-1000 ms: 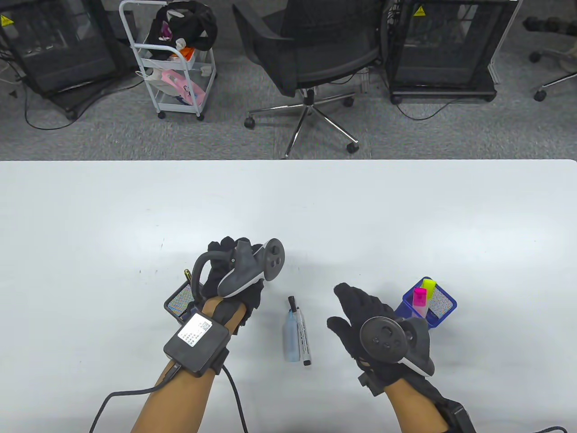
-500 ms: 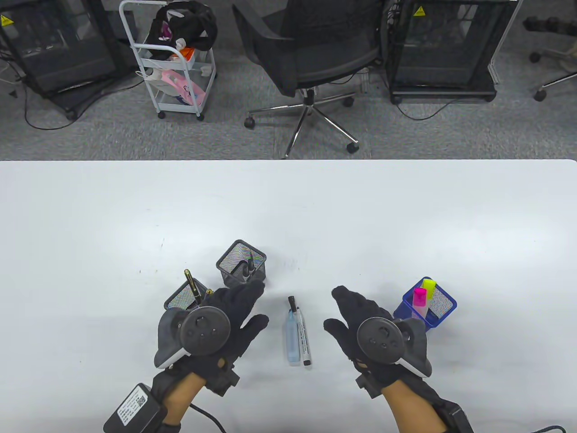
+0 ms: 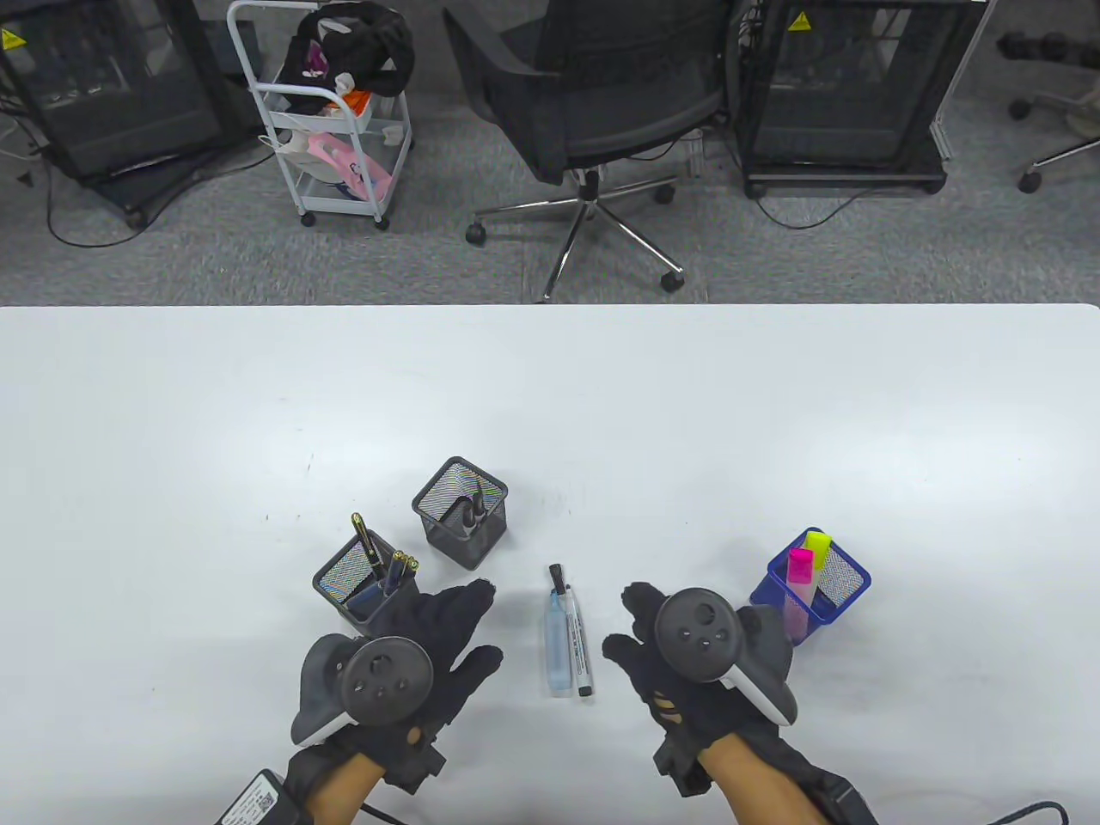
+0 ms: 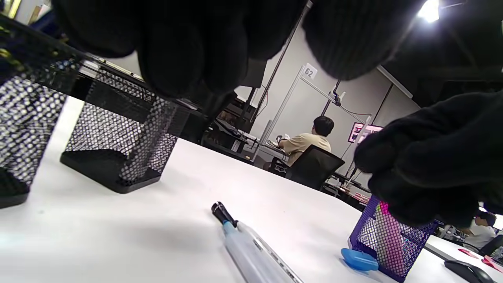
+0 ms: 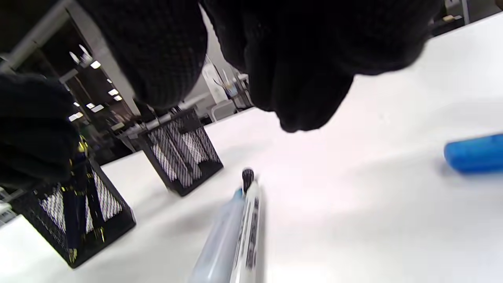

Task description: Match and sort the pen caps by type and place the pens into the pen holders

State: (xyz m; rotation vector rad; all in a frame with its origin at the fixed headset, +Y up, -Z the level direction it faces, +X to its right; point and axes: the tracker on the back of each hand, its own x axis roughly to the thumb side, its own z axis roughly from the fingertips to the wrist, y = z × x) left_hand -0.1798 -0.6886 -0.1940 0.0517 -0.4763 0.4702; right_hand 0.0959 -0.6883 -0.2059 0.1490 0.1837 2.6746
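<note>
Since a second ago my left hand [image 3: 404,653] has come back off the black mesh holders and now lies low on the near side of the table [image 3: 172,412], palm down; my right hand [image 3: 687,670] has drawn a little nearer and rolled so its tracker faces up.

Both hands empty, fingers loose and spread, well apart, one on each side of the leftover pens.

Step in hand, as I judge it: a pause between placements. Two pens remain on the table between my hands, lying side by side and touching: a pale blue marker [image 3: 557,640] with its dark tip bare, pointing far, and a thin white pen [image 3: 578,640] just right of it. A blue cap [image 4: 359,259] lies on the table against the near foot of the blue mesh holder [image 3: 838,576]; it shows only in the wrist views.

Holders: far black mesh holder [image 3: 460,511] has two dark pens; near black mesh holder [image 3: 357,584] has gold-clipped pens; the blue one holds the pink and yellow highlighters [image 3: 803,571].

Next move, my guess: right hand reaches right for the blue cap, left hand pinches the marker barrel, then the two meet to press the cap on. Cap sits close to the holder wall, so fingers need to come in from the open side.
</note>
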